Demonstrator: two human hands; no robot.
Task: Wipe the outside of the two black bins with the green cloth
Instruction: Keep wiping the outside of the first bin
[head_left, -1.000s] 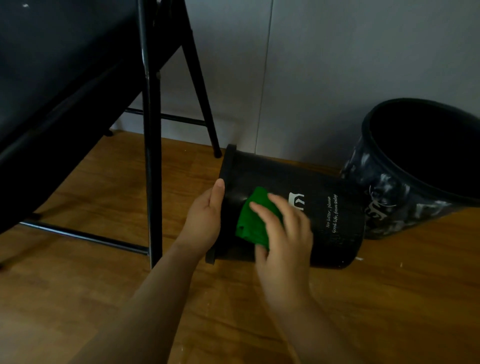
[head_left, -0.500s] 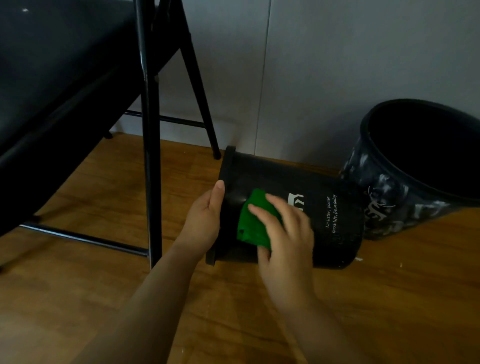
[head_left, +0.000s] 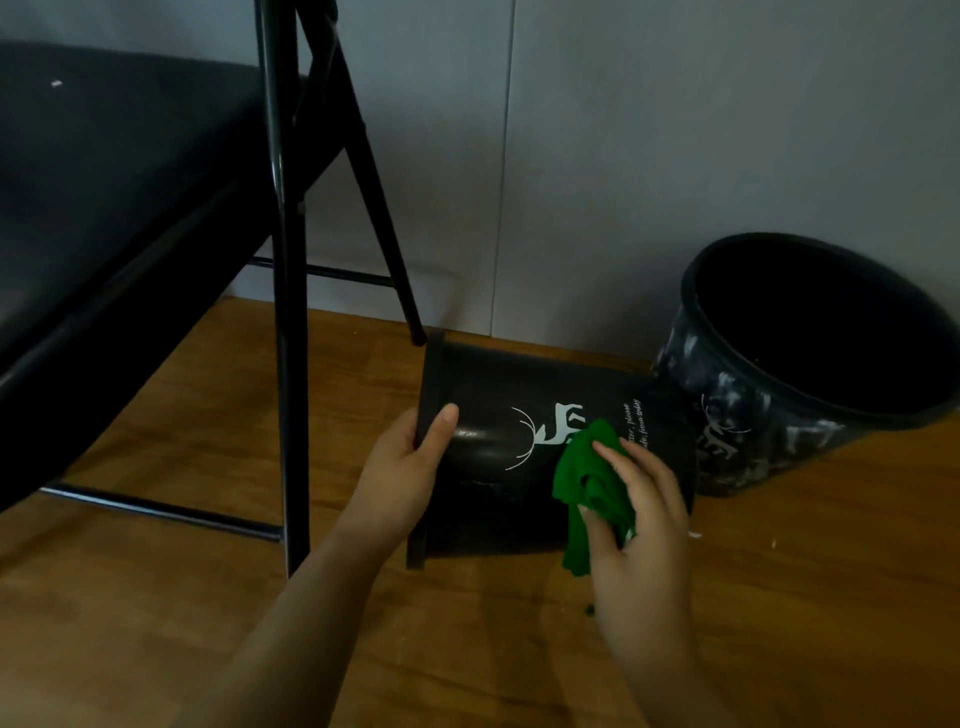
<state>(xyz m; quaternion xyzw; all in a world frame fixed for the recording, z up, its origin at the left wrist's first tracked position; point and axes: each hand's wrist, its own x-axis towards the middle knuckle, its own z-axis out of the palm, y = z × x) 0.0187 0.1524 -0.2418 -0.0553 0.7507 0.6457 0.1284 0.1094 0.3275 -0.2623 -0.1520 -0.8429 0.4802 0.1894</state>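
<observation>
Wooden floor (head_left: 156, 623) runs up to a plain grey wall (head_left: 675, 130), with a black folding chair (head_left: 283, 260) standing at the left. On its side on the boards lies the nearer black bin (head_left: 493, 493), its rim toward the chair and its white deer print facing up. The left hand (head_left: 402, 467) grips that rim, thumb laid over the outer wall, which steadies the bin. The right hand (head_left: 639, 514) has its fingers curled round the bunched green cloth (head_left: 582, 483) and presses it against the bin's side, low and toward the base end, just beside the print. The second black bin (head_left: 769, 415) sits tilted against the wall at the right, its base just beside the first bin's — whether they touch I cannot tell.

Judged from this, the wiping of the first bin is under way. The next move likely calls for rolling the bin with the rim hand to bring an unwiped face up, keeping pressure on the cloth — the marbled bin is yet to be wiped
</observation>
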